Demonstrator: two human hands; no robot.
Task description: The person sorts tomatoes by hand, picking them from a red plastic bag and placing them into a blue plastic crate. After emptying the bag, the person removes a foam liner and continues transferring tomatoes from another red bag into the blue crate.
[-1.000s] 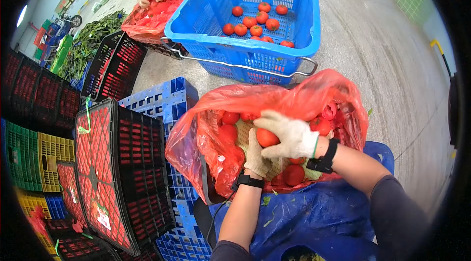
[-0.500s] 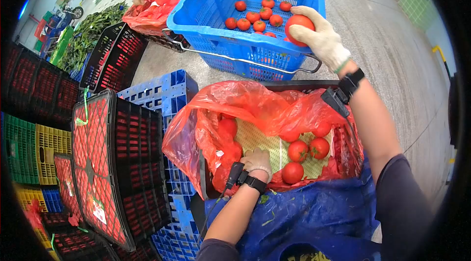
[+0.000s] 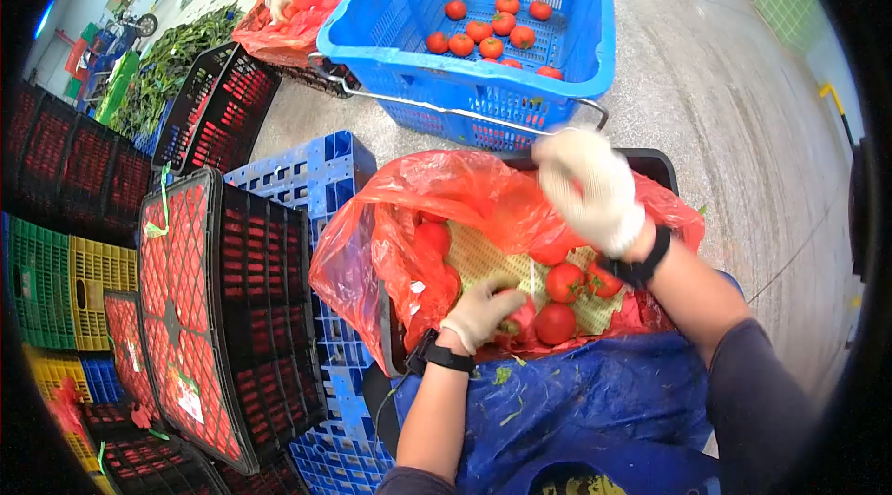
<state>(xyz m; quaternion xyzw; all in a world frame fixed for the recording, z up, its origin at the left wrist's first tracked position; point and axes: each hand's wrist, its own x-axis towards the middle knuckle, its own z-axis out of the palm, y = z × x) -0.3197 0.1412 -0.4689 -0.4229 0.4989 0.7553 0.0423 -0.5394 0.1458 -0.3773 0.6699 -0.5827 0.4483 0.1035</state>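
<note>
Floor (image 3: 688,77) under blue crate (image 3: 446,86); before it, left hand (image 3: 483,311) curls round tomato (image 3: 522,316), best held lightly; right hand (image 3: 590,193), nearer crate, blurred, can't tell grip.

Scuffed grey floor (image 3: 706,95), pale wall (image 3: 816,67), green tiles (image 3: 783,2)

Tomatoes (image 3: 565,282) red; bag (image 3: 446,184) translucent red; basket (image 3: 455,67) bright blue; liner (image 3: 476,258) pale yellow, finely patterned; gloves (image 3: 599,193) cream.

Worn are 2 off-white gloves (image 3: 483,311), 2 black wrist straps (image 3: 450,358) and dark sleeves (image 3: 757,393).
</note>
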